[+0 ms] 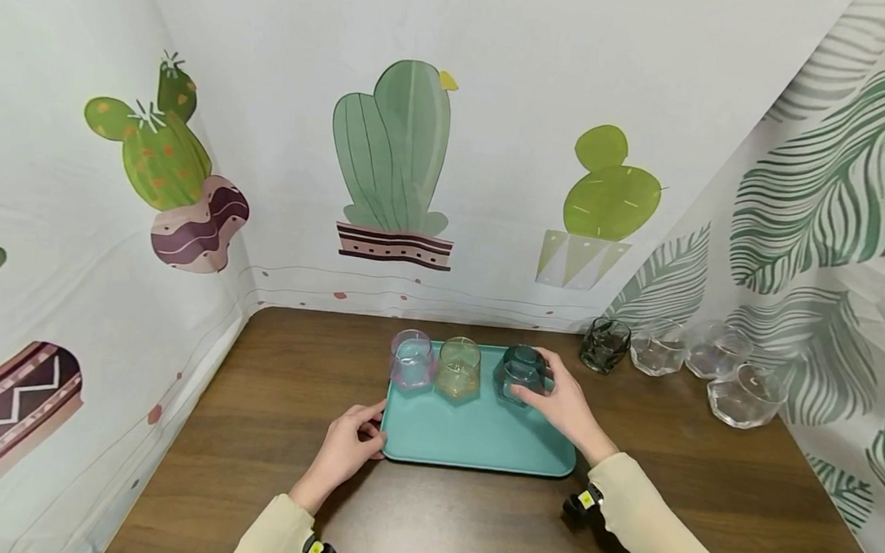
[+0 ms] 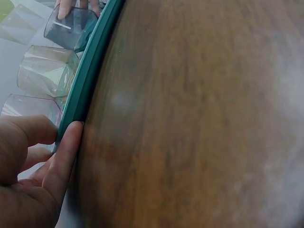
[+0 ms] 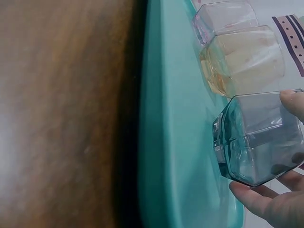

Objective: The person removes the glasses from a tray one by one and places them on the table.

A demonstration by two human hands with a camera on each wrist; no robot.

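Note:
A teal tray (image 1: 471, 441) lies on the wooden table, carrying a pink-tinted glass (image 1: 412, 360), an amber-tinted glass (image 1: 458, 367) and a dark blue-grey glass (image 1: 520, 381) along its far side. My left hand (image 1: 348, 445) pinches the tray's left edge; in the left wrist view, fingers (image 2: 66, 152) and thumb meet at its rim. With its thumb and fingers round the sides, my right hand (image 1: 565, 400) grips the blue-grey glass at the tray's right end. The right wrist view shows this glass (image 3: 259, 137) upright, close over or on the tray; contact with it is unclear.
At the back right of the table (image 1: 296, 352) stand a smoky dark glass (image 1: 604, 345) and several clear glasses, one of them a wide clear glass (image 1: 747, 397) nearest me. Cloth printed with cacti and leaves (image 1: 486, 295) hangs along the table's back and sides.

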